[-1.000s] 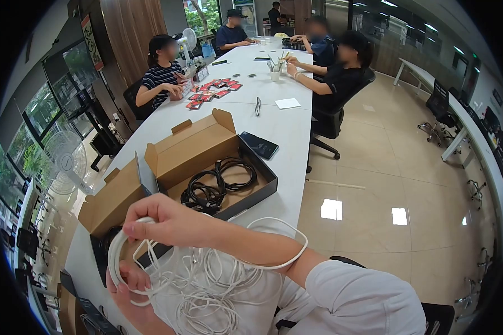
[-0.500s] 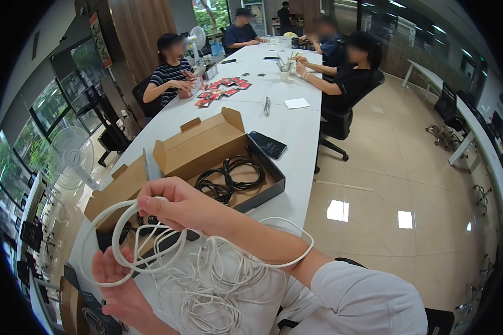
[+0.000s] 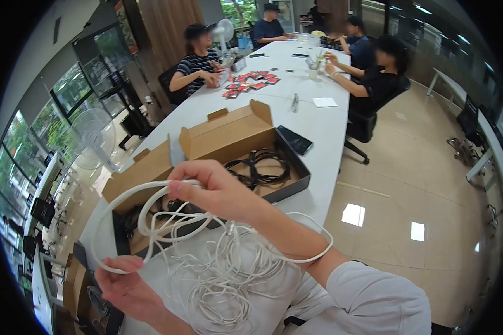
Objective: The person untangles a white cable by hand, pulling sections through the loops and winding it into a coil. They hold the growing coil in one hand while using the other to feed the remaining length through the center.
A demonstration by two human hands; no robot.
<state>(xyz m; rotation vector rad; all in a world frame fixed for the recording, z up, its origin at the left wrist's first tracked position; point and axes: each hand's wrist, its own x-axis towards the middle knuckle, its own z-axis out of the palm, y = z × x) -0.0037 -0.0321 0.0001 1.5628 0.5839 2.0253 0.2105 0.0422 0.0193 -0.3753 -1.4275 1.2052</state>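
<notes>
My right hand (image 3: 207, 187) pinches several loops of a white cable (image 3: 103, 223) over the near end of the table. Below it at the lower left, my left hand (image 3: 126, 285) has its fingers closed on the bottom of the outermost loop. Part of the white cable passes across my right forearm. Beneath the forearm lies a loose tangle of thin white cable (image 3: 221, 298) on the table. Just behind my hands are two open cardboard boxes; the right box (image 3: 229, 133) holds coiled black cables (image 3: 271, 166), and the left box (image 3: 142, 172) also contains black cables, partly hidden.
A dark phone (image 3: 295, 139) lies beside the right box. Farther along the white table (image 3: 313, 131) are red packets (image 3: 251, 84), a white square (image 3: 325, 102) and a cup with tools (image 3: 314, 70). Several people sit around it. Another open box (image 3: 78, 285) stands low at the left.
My left hand has gone from spread fingers to closed on the lower cable loop. The loops have been drawn wider, and the camera view has shifted, moving the scene right.
</notes>
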